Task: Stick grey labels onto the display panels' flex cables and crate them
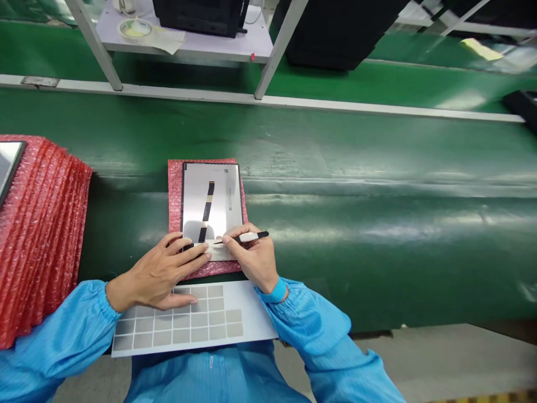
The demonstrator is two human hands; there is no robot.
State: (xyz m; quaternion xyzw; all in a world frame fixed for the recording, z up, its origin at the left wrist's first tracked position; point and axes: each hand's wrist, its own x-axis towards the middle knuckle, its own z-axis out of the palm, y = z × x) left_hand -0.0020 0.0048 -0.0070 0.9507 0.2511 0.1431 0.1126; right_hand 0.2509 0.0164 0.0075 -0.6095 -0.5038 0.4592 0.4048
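Note:
A flat display panel (195, 196) with a silvery back and a dark ribbon cable (206, 212) lies on a red bubble-wrap sheet (175, 195). Across the panel's near end rests my left hand (161, 271), its fingers spread and holding nothing. My right hand (255, 258) grips a white and black pen-like tool (250, 237), whose thin dark tip touches or hovers over the panel near my left fingertips. Close to my body, partly under my left hand, is a white sheet with grey square stickers (181, 321).
At the left stands a tall stack of red bubble-wrap sheets (46, 224) with another panel (8, 162) on top. A metal frame rail (188, 95) crosses behind the green table (377, 224). Beyond it, a shelf (138, 42) holds a tape roll (135, 28).

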